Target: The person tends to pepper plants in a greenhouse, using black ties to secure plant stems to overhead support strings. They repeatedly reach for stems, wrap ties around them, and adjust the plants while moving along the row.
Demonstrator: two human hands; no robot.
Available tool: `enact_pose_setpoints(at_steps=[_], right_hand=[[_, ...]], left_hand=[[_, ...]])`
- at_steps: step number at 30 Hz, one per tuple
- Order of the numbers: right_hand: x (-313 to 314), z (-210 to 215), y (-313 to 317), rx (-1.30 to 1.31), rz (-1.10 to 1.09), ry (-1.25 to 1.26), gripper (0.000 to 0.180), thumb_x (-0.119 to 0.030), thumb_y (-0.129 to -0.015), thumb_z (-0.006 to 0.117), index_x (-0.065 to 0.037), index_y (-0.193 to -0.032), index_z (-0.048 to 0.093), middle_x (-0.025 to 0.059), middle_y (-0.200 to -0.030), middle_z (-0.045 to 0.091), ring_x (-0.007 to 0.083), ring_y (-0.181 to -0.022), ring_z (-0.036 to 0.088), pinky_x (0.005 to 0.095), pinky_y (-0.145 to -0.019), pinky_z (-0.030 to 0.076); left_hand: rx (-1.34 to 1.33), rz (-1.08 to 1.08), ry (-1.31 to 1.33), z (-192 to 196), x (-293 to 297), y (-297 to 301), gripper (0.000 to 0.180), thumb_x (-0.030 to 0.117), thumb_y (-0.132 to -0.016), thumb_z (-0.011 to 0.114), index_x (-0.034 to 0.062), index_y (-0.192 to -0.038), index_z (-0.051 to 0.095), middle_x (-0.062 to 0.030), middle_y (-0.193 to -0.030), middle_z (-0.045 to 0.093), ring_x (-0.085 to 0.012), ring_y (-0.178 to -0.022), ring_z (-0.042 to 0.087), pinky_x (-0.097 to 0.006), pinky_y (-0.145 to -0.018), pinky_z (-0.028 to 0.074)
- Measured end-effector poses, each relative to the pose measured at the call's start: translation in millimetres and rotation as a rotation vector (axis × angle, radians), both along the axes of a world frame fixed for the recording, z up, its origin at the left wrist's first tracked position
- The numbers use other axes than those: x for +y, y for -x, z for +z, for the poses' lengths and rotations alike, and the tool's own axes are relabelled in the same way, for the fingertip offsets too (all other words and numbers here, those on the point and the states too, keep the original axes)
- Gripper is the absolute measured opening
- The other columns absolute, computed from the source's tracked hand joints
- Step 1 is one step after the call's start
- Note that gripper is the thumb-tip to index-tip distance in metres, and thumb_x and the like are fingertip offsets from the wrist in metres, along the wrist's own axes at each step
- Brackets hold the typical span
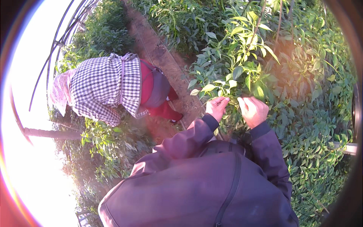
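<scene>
A tall, leafy green plant (238,72), which looks like a pepper plant, rises just beyond my hands, its upper leaves bright in the sun. My left hand (216,108) is closed at its lower leaves, thumb and forefinger pinched together. Close by on the right, my right hand (254,111) is closed too, with its fingers curled and the thumb against them among the foliage. A small gap separates the two hands. Whatever thin stem or leaf sits between the fingertips is too small to make out. Dark sleeves cover both my forearms.
At the left a person in a checked top (102,81) bends over another row of plants (109,147). A brown dirt path (155,41) runs between the rows. Dense foliage (314,113) fills the right side. Dark curved bars (49,60) stand against bright light at far left.
</scene>
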State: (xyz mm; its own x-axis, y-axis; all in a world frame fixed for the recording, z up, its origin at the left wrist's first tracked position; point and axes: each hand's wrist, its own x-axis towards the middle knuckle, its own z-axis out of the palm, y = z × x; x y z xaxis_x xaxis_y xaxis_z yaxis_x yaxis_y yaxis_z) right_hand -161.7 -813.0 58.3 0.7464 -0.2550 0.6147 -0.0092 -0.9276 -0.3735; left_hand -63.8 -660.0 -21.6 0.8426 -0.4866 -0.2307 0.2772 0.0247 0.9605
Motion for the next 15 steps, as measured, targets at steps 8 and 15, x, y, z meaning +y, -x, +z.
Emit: enact_pose_setpoints(at_steps=[8,15], right_hand=[[32,0,5,0.6,0.359,-0.212,0.015,-0.019,-0.079,0.075,-0.006,-0.069,0.074,0.0116,-0.063,0.069,0.0285,-0.055,0.065,0.0372,-0.054,0.049],[28,-76,20,0.594,0.909,-1.928,0.035,-0.029,-0.095,0.07,-0.011,-0.067,0.058,-0.0044,-0.057,0.044,0.0087,-0.048,0.035,0.0268,-0.046,0.028]], left_hand=[[-0.336,-0.091,-0.161,1,29,-3,0.019,0.022,-0.092,0.073,0.0044,-0.099,0.077,-0.003,-0.065,0.067,-0.0079,-0.056,0.06,-0.028,-0.051,0.048],[-0.401,-0.077,-0.136,-4,46,21,0.021,0.024,-0.086,0.072,0.0053,-0.093,0.078,-0.0144,-0.073,0.071,-0.0245,-0.065,0.068,-0.038,-0.065,0.054]])
